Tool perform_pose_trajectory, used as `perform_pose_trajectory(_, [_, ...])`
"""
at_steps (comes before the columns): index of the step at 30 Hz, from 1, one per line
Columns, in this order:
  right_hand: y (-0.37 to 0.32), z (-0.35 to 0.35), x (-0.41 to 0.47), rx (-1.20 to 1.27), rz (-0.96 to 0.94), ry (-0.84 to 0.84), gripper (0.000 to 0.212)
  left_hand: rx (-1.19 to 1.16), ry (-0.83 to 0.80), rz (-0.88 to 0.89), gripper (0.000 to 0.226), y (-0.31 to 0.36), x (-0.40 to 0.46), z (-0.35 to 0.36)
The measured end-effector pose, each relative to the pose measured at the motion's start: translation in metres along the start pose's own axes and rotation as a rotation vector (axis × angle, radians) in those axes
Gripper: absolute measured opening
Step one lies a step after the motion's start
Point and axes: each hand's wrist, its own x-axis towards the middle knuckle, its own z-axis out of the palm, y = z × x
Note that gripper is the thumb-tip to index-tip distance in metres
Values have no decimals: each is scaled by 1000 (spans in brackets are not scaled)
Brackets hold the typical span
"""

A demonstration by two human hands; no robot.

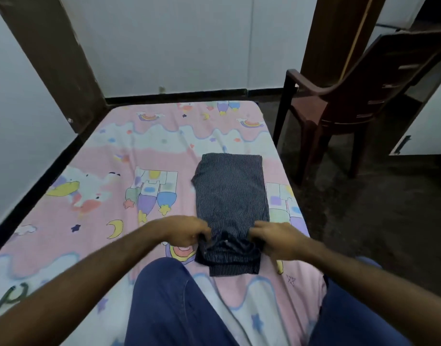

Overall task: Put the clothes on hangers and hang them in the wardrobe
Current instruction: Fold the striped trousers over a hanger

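A dark navy garment with thin white stripes (pixel 230 193) lies folded on the bed, its far end flat and its near end bunched up. My left hand (pixel 187 231) grips the near left edge of the garment with curled fingers. My right hand (pixel 273 237) grips the near right edge the same way. Both hands sit just in front of my knee in blue jeans (pixel 169 300). No hanger and no wardrobe are in view.
The bed has a pink cartoon-print sheet (pixel 114 196) and fills the middle of the view. A brown plastic chair (pixel 339 106) stands on the dark floor to the right. A white wall and a dark wooden post (pixel 52 53) are behind the bed.
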Motion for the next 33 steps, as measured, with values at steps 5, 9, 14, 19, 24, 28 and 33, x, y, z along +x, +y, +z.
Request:
perform_pose_trajectory(5, [0,-3,11,1,21,-213,34,-115,250,-147,32,-12,-28,14])
perform_pose_trajectory(9, [-21,-12,38,189,72,19,24,-329,750,-375,24,-22,-88,55])
perform_pose_trajectory(14, [-107,-17,104,581,-111,178,41,-480,829,-781,23,9,-199,160])
perform_pose_trajectory(19, [-244,-11,149,568,-498,13,26,-355,671,-1299,43,73,-289,248])
perform_pose_trajectory(24, [-341,28,153,188,-752,-277,25,-498,518,-1475,66,84,-313,283])
perform_pose_trajectory(28, [-351,36,148,229,-746,-324,24,-695,653,-1481,58,73,-302,287])
perform_pose_trajectory(33, [-315,11,156,298,-694,-184,24,-826,853,-1393,6,69,-286,268])
